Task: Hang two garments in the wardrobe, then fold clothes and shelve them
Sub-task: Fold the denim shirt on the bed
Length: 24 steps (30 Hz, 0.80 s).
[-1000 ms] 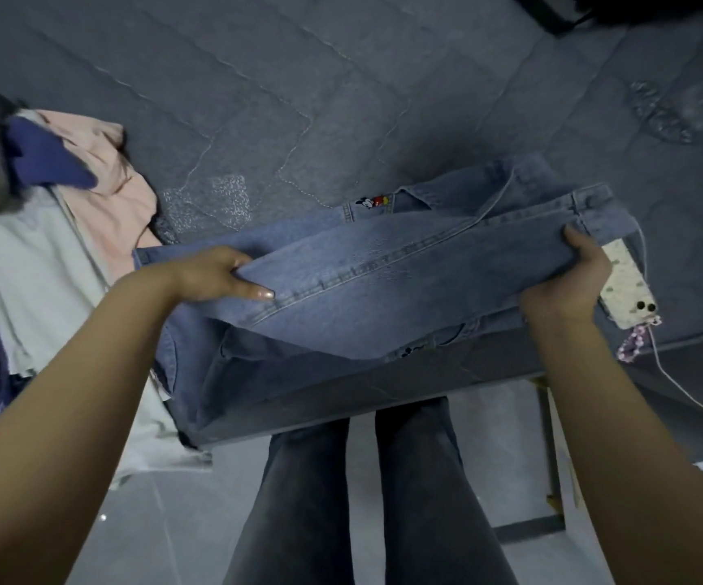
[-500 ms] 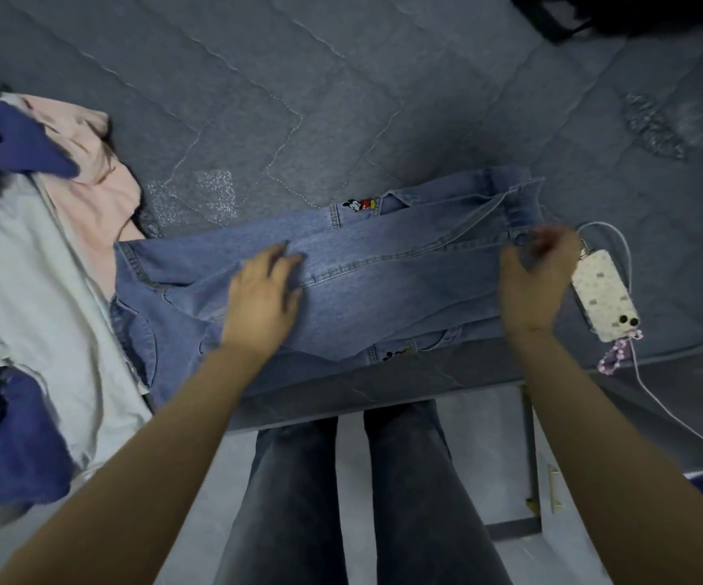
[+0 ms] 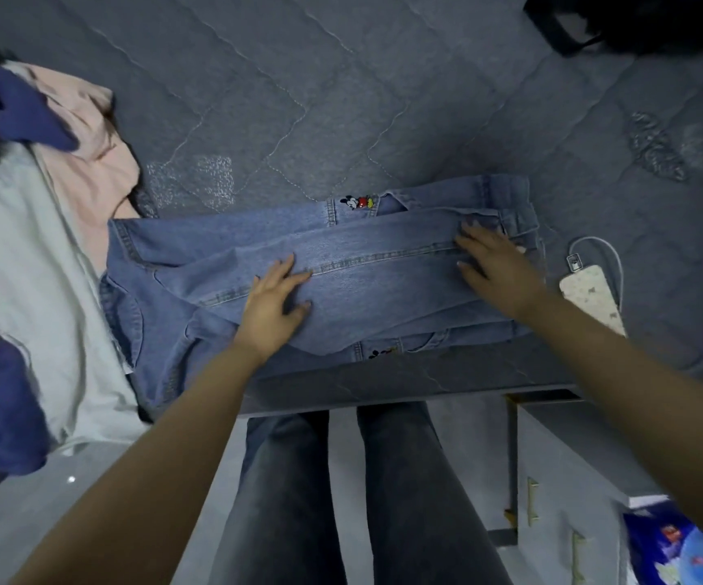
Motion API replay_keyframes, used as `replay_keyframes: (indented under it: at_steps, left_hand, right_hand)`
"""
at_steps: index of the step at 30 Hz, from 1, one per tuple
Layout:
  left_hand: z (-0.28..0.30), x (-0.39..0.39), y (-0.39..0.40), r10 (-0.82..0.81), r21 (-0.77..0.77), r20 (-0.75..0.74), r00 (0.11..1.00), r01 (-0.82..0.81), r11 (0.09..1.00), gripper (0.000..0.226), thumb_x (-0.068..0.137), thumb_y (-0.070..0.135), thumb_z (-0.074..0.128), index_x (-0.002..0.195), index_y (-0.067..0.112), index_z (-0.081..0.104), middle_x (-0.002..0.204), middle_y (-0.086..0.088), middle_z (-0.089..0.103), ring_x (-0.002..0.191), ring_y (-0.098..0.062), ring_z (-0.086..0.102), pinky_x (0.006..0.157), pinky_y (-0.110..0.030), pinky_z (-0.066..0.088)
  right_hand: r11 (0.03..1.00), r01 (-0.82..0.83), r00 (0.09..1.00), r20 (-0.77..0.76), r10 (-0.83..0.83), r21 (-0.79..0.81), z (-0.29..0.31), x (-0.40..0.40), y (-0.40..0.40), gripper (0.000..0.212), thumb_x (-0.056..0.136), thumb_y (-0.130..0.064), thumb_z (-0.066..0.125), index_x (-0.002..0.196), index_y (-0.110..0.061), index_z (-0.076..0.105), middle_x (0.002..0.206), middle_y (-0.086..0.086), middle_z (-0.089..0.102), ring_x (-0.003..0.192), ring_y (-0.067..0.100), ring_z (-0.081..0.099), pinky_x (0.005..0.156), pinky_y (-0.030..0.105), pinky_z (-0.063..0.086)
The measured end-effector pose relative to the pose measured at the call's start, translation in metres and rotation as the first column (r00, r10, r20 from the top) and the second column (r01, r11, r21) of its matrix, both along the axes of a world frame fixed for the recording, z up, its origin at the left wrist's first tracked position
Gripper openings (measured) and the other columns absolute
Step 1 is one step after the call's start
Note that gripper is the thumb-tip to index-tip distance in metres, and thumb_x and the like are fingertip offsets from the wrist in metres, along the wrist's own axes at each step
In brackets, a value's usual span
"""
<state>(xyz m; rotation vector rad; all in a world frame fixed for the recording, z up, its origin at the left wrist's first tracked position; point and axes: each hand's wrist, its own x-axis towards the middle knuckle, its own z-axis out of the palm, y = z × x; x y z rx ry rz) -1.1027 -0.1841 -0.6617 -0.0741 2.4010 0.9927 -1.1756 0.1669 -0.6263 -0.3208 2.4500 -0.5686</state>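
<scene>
- The step in hand looks like the folding part of the task; the jeans lie doubled over across the middle of the frame, on the near edge of the bed.
- The left hand lies flat on the denim at centre, fingers straight and slightly spread, pinching nothing; it seems to be smoothing the top layer.
- The right hand rests flat toward the right end of the jeans, fingers straight and a little apart, gripping nothing.
- A phone on its cable lies just beside the jeans at right; a heap of clothes waits at the left of the frame.
- Next, I judge, the left end wants folding over toward the right to make a compact bundle; both hands would need to take hold of the cloth and keep the seams lined up, clear of the phone.
</scene>
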Motion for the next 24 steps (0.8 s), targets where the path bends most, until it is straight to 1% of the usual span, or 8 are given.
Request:
replay_keyframes:
  at_steps: [2, 4, 6, 8, 14, 20, 22, 24]
  left_hand:
    - [0.013, 0.012, 0.0, 0.43, 0.099, -0.036, 0.902, -0.425, 0.9, 0.032, 0.088, 0.001, 0.065, 0.12, 0.006, 0.062, 0.139, -0.015, 0.052, 0.13, -0.025, 0.047, 0.112, -0.037, 0.036]
    - [0.024, 0.024, 0.002, 0.747, 0.079, -0.015, 0.664, -0.744, 0.663, 0.032, 0.085, -0.005, 0.066, 0.116, -0.001, 0.06, 0.124, -0.018, 0.059, 0.114, -0.027, 0.058, 0.099, -0.026, 0.046]
    - [0.03, 0.032, 0.006, 0.905, 0.051, 0.122, 0.408, -0.913, 0.405, 0.045, 0.084, -0.002, 0.07, 0.124, -0.003, 0.05, 0.12, -0.017, 0.056, 0.106, -0.024, 0.057, 0.097, -0.029, 0.047]
    - [0.031, 0.034, 0.011, 0.92, -0.009, 0.287, 0.268, -0.959, 0.282, 0.058, 0.084, 0.008, 0.074, 0.131, 0.002, 0.041, 0.124, -0.014, 0.049, 0.108, -0.022, 0.053, 0.103, -0.036, 0.044]
    - [0.023, 0.021, 0.018, 0.941, -0.055, 0.321, 0.111, -0.989, 0.136, 0.065, 0.083, 0.018, 0.076, 0.131, 0.006, 0.034, 0.126, -0.01, 0.051, 0.112, -0.023, 0.055, 0.102, -0.041, 0.046]
    - [0.014, 0.002, 0.008, 0.857, -0.002, 0.514, 0.046, -0.998, 0.055, 0.035, 0.086, 0.026, 0.073, 0.08, 0.017, 0.04, 0.069, -0.002, 0.047, 0.057, -0.012, 0.046, 0.057, -0.024, 0.047]
    - [0.011, -0.002, 0.002, 0.85, -0.019, 0.525, 0.035, -0.998, 0.053, 0.032, 0.084, 0.027, 0.076, 0.083, 0.017, 0.046, 0.076, -0.001, 0.053, 0.063, -0.013, 0.054, 0.062, -0.024, 0.051]
    - [0.009, -0.006, -0.001, 0.85, -0.011, 0.526, -0.012, -1.0, -0.008, 0.049, 0.079, 0.026, 0.08, 0.117, 0.013, 0.052, 0.109, -0.003, 0.062, 0.096, -0.021, 0.064, 0.085, -0.037, 0.056]
  right_hand:
    - [0.922, 0.32, 0.94, -0.049, -0.338, -0.218, 0.013, 0.027, -0.016, 0.031, 0.096, -0.002, 0.053, 0.127, 0.004, 0.058, 0.131, 0.021, 0.056, 0.12, 0.033, 0.053, 0.105, 0.042, 0.04]
    - [0.704, 0.653, 0.748, 0.091, -0.657, -0.279, 0.023, 0.058, -0.032, 0.025, 0.097, -0.003, 0.053, 0.121, 0.002, 0.06, 0.121, 0.019, 0.06, 0.108, 0.026, 0.057, 0.095, 0.034, 0.045]
    - [0.392, 0.891, 0.446, 0.289, -0.847, -0.228, 0.023, 0.076, -0.043, 0.03, 0.096, -0.007, 0.057, 0.124, 0.003, 0.055, 0.121, 0.019, 0.058, 0.108, 0.024, 0.057, 0.095, 0.033, 0.046]
    - [0.219, 0.96, 0.268, 0.358, -0.894, -0.172, 0.019, 0.078, -0.045, 0.038, 0.095, -0.009, 0.06, 0.128, 0.007, 0.049, 0.124, 0.022, 0.057, 0.113, 0.03, 0.057, 0.098, 0.037, 0.047]
    - [-0.085, 0.985, -0.013, 0.423, -0.906, -0.151, 0.008, 0.048, -0.041, 0.056, 0.092, -0.028, 0.066, 0.138, -0.005, 0.046, 0.12, 0.003, 0.059, 0.114, 0.024, 0.059, 0.096, 0.037, 0.052]
    - [-0.355, 0.935, -0.297, 0.517, -0.803, -0.013, -0.004, 0.013, -0.031, 0.075, 0.08, -0.035, 0.078, 0.142, -0.012, 0.042, 0.139, 0.004, 0.052, 0.116, 0.022, 0.055, 0.094, 0.039, 0.052]
    - [-0.352, 0.936, -0.304, 0.498, -0.812, -0.004, -0.008, 0.006, -0.029, 0.078, 0.077, -0.036, 0.081, 0.14, -0.008, 0.045, 0.138, 0.006, 0.053, 0.117, 0.022, 0.056, 0.097, 0.039, 0.051]
    - [-0.352, 0.936, -0.298, 0.508, -0.808, -0.011, -0.009, 0.002, -0.03, 0.081, 0.075, -0.034, 0.083, 0.141, -0.005, 0.044, 0.139, 0.007, 0.052, 0.12, 0.022, 0.055, 0.103, 0.039, 0.048]
